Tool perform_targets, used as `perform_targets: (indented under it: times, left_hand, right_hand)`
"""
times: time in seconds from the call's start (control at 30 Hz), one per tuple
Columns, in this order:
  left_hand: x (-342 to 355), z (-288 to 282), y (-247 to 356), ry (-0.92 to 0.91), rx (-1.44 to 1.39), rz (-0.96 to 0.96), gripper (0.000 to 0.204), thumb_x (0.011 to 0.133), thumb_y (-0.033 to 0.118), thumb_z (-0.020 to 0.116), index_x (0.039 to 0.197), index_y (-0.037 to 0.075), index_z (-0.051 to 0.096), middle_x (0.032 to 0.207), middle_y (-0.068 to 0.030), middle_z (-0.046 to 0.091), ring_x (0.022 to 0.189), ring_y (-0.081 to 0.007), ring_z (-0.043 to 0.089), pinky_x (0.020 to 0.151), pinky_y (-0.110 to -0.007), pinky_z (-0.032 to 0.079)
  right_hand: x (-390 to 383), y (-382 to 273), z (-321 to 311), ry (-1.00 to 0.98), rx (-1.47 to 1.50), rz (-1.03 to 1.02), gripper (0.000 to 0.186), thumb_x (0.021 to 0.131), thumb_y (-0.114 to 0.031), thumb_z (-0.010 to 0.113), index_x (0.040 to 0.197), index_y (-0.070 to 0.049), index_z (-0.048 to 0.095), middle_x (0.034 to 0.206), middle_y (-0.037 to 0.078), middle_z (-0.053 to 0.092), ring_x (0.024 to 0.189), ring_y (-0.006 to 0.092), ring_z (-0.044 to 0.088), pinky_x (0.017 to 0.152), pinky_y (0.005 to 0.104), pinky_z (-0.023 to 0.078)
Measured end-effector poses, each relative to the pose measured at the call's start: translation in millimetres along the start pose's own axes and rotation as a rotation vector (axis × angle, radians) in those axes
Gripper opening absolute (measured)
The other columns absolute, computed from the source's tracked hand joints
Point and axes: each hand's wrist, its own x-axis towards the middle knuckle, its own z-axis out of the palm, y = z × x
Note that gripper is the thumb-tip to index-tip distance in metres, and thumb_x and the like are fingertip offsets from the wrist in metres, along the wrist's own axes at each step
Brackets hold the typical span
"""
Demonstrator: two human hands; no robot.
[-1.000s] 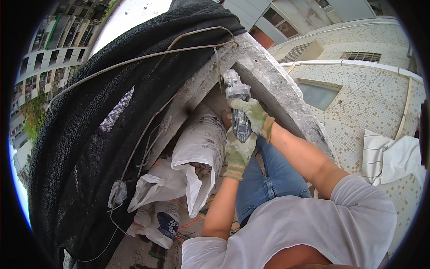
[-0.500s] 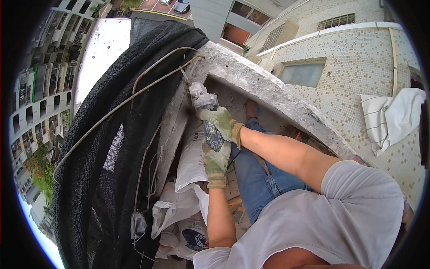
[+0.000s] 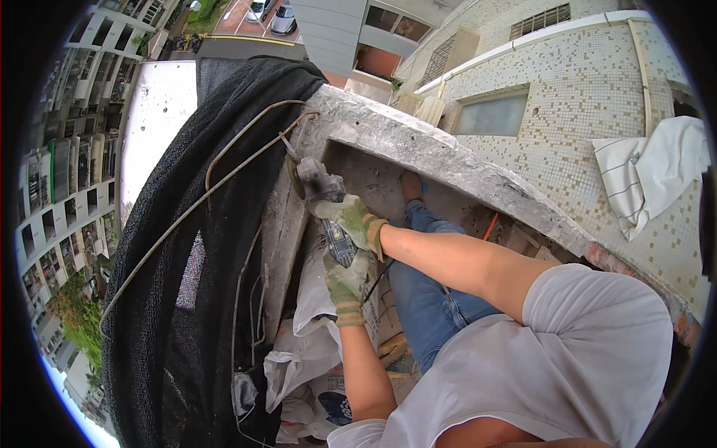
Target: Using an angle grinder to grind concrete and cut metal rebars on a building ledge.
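Note:
Both my hands wear dirty green-and-white work gloves and are closed around an angle grinder (image 3: 340, 246). My right hand (image 3: 351, 222) wraps the body just behind the metal gear head. Lower down, my left hand (image 3: 346, 280) grips the rear of the body. The cutting disc (image 3: 295, 179) is seen nearly edge-on at the concrete ledge (image 3: 287, 216), close to a short metal stub (image 3: 287, 144). Whether the disc touches the stub, I cannot tell. Long bent steel rods (image 3: 216, 179) reach out from the concrete corner over black netting.
Black mesh netting (image 3: 175, 187) drapes along the left edge, with a street and parked cars far below. A concrete parapet (image 3: 448, 160) runs to the right. White sacks (image 3: 306, 351) lie below my left arm. My legs in jeans (image 3: 418, 291) stand inside the ledge.
The whole view has shifted, so the ledge and netting sit lower and further left. My hands and the grinder keep nearly the same place against the concrete and rods.

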Motion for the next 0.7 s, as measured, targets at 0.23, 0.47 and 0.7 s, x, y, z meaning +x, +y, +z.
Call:
perform_targets:
  times: [0.23,0.47,0.7]
  left_hand:
    - [-40,15,12,0.051,-0.149,-0.043,0.066,0.074,0.039,0.081,0.119,-0.004,0.057,0.101,-0.0166,0.068,0.090,-0.0288,0.065,0.084,-0.039,0.050]
    - [-68,34,14,-0.428,-0.824,-0.279,0.036,0.086,0.023,0.074,0.112,0.002,0.061,0.084,-0.0046,0.067,0.072,-0.0158,0.065,0.061,-0.028,0.052]
    - [-23,82,-4,-0.411,-0.949,-0.150,0.029,0.085,0.014,0.072,0.107,0.001,0.058,0.083,-0.0079,0.064,0.065,-0.0141,0.058,0.056,-0.030,0.049]
  right_hand:
    - [-25,4,-23,-0.180,-0.634,-0.390,0.023,0.084,-0.018,0.072,0.100,-0.002,0.070,0.079,0.002,0.065,0.066,0.0136,0.062,0.057,0.0295,0.048]
    - [-45,-12,-62,-0.282,0.125,0.201,0.024,0.082,-0.024,0.074,0.096,-0.005,0.072,0.080,0.004,0.065,0.065,0.0124,0.060,0.060,0.0291,0.048]
    - [0,-4,-66,-0.151,-0.450,-0.032,0.030,0.079,-0.027,0.073,0.097,-0.003,0.070,0.083,0.009,0.069,0.074,0.0155,0.066,0.067,0.0319,0.054]
